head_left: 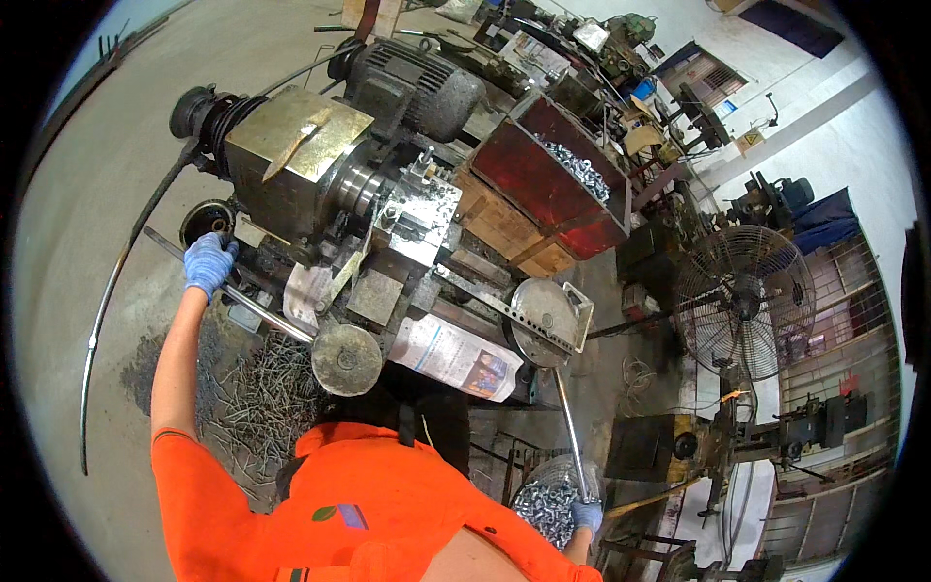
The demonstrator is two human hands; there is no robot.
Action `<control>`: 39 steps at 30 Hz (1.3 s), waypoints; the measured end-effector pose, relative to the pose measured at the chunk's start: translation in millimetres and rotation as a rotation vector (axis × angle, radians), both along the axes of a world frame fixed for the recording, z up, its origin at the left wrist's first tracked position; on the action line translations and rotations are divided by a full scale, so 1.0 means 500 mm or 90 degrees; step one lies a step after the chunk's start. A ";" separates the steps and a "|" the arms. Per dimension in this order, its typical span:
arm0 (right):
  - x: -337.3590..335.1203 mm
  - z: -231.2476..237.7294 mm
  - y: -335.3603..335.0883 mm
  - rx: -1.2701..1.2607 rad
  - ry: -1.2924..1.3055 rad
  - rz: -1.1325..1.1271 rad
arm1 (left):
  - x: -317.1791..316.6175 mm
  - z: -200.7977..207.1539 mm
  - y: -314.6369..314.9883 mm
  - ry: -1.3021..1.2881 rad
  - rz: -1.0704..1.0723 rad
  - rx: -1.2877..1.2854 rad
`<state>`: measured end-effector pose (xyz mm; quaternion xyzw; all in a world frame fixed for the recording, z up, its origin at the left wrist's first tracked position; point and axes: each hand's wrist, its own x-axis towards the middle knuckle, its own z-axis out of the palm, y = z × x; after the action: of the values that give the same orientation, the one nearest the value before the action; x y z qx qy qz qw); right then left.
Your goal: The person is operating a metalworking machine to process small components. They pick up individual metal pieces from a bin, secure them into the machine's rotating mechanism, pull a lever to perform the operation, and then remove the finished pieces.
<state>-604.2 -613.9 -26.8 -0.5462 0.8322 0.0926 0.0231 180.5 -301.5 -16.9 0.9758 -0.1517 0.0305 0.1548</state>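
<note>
My left hand (208,264), in a blue glove, is closed at the rim of a round dark wheel-like part (207,221) on the lathe's near left side. It covers part of a long metal bar (254,307); what its fingers grip is hidden. To the lower right, my gloved right hand (586,516) is closed at the lower end of a shiny metal rod (572,422). Beside that hand sits a wire basket (590,466) with many small metal parts (545,508). The lathe's headstock (291,145) and chuck (361,189) stand ahead of me.
A red bin (514,165) of metal parts rests on a wooden crate (504,228) behind the lathe. Metal shavings (262,398) heap on the floor at left. A large fan (745,301) and other machines line the right. A printed sheet (456,357) lies in front.
</note>
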 end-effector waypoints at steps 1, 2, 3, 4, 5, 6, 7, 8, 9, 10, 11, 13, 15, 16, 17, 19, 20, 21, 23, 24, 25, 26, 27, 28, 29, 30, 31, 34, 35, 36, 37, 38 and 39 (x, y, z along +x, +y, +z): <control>0.003 0.001 0.001 -0.001 0.001 0.000 | 0.000 0.000 0.001 -0.001 0.003 0.002; -0.013 -0.006 -0.001 -0.003 0.013 -0.002 | 0.000 -0.002 -0.003 0.001 0.001 0.002; -0.033 -0.019 -0.004 -0.004 0.025 -0.005 | 0.000 -0.003 -0.007 0.002 0.000 0.003; -0.053 -0.030 -0.007 -0.006 0.036 -0.008 | -0.001 -0.004 -0.012 -0.001 -0.007 -0.003; -0.051 -0.031 -0.007 -0.009 0.019 0.000 | -0.004 0.001 -0.009 -0.007 -0.010 -0.005; -0.051 -0.031 -0.006 -0.013 0.001 0.007 | -0.005 0.004 -0.008 -0.012 -0.013 -0.007; -0.050 -0.030 -0.004 -0.016 -0.016 0.014 | -0.001 -0.001 -0.006 -0.010 -0.011 -0.005; -0.038 -0.023 -0.002 -0.006 -0.010 0.003 | 0.004 -0.005 -0.003 -0.007 -0.009 -0.003; -0.024 -0.016 0.000 0.004 -0.003 -0.008 | 0.007 -0.009 -0.001 -0.005 -0.007 -0.002; -0.010 -0.007 0.002 0.013 0.003 -0.018 | 0.008 -0.012 0.002 -0.003 -0.003 -0.001; 0.001 0.003 0.008 0.012 -0.008 -0.018 | 0.005 -0.008 0.000 -0.001 0.000 0.000; 0.015 0.016 0.017 0.009 -0.031 -0.017 | 0.001 -0.002 -0.001 0.000 0.003 0.001; -0.003 0.005 0.016 0.001 -0.017 -0.026 | -0.001 0.001 -0.007 0.000 -0.004 -0.003; -0.010 0.001 0.016 -0.003 -0.010 -0.031 | 0.000 0.000 -0.009 0.002 -0.004 -0.003; -0.007 -0.001 0.015 -0.006 -0.011 -0.040 | 0.000 0.000 -0.007 0.004 -0.001 -0.002; 0.001 -0.004 0.013 -0.011 -0.013 -0.058 | 0.005 -0.005 -0.003 0.003 0.005 0.007; -0.005 -0.010 0.012 -0.022 -0.011 -0.064 | 0.008 -0.010 -0.002 0.002 0.007 0.013; -0.013 -0.019 0.009 -0.033 -0.009 -0.069 | 0.010 -0.014 -0.002 0.000 0.009 0.019; -0.020 -0.025 0.009 -0.043 -0.007 -0.072 | 0.011 -0.016 -0.002 -0.006 0.008 0.020; -0.020 -0.025 0.010 -0.042 -0.007 -0.071 | 0.011 -0.015 -0.002 -0.009 0.008 0.021; -0.020 -0.026 0.011 -0.041 -0.007 -0.070 | 0.008 -0.012 -0.002 -0.007 0.005 0.012; -0.022 -0.026 0.011 -0.030 -0.011 -0.072 | 0.005 -0.007 -0.002 -0.005 0.001 0.003; -0.025 -0.026 0.010 -0.019 -0.014 -0.073 | 0.003 -0.005 -0.003 -0.002 -0.003 -0.007; -0.027 -0.026 0.009 -0.009 -0.017 -0.075 | 0.004 -0.005 -0.005 -0.002 0.000 -0.001; -0.024 -0.026 0.010 -0.014 -0.013 -0.077 | 0.004 -0.004 -0.005 -0.001 0.002 0.005; -0.017 -0.026 0.010 -0.020 -0.009 -0.080 | 0.004 -0.004 -0.005 -0.001 0.005 0.012; -0.013 -0.027 0.011 -0.026 -0.005 -0.082 | 0.003 -0.003 -0.004 -0.005 0.003 0.007; -0.023 -0.038 0.012 -0.045 0.016 -0.037 | 0.001 -0.003 -0.004 -0.014 -0.001 -0.002; -0.025 -0.041 0.012 -0.041 0.011 -0.043 | 0.000 -0.001 -0.003 -0.015 0.002 0.000; -0.027 -0.043 0.012 -0.037 0.007 -0.048 | 0.000 0.000 -0.002 -0.017 0.004 0.002; -0.030 -0.046 0.011 -0.033 0.002 -0.053 | 0.001 0.000 -0.002 -0.008 0.006 0.003; -0.048 -0.057 0.007 -0.024 0.014 -0.041 | 0.003 0.000 -0.004 0.002 0.007 0.003; -0.068 -0.067 0.005 -0.014 0.028 -0.030 | 0.004 -0.002 -0.008 0.012 0.005 0.003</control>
<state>-638.3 -611.4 -60.5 -0.5247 0.8460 0.0947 0.0010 182.7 -305.4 -18.0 0.9770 -0.1462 0.0219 0.1540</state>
